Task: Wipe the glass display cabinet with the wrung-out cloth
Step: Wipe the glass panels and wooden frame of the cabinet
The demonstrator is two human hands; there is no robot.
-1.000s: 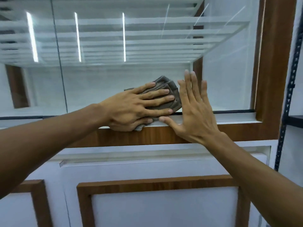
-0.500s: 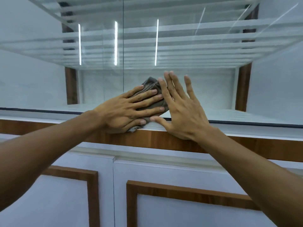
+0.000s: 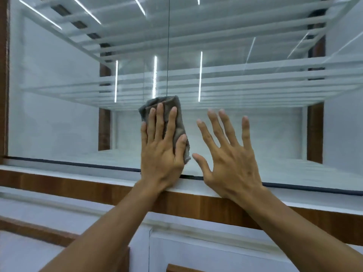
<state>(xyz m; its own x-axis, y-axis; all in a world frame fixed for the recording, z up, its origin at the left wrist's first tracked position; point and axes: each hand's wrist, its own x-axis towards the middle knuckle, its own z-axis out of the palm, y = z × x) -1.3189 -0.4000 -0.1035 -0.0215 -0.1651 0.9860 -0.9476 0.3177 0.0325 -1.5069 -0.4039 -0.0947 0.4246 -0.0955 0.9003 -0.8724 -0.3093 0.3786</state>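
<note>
1. Pressing the folded grey cloth [image 3: 169,104] flat against the front pane of the glass display cabinet [image 3: 59,118] with the left hand [image 3: 160,154]. Fingers straight and pointing up, heel of the hand down at the wooden ledge [image 3: 59,186], cloth just above the ledge.
2. Held flat, not bunched, probably to spread pressure and keep as much cloth as possible on the glass.
3. Bracing with the right hand [image 3: 229,163], fingers straight and fanned, seemingly laid on the pane just above the ledge and holding nothing. Likely there for balance during the stroke.
4. Against half a second earlier: left hand turned from lying sideways along the ledge to upright, cloth carried higher above the ledge. Hands no longer touching, now beside each other with a clear gap.
</note>
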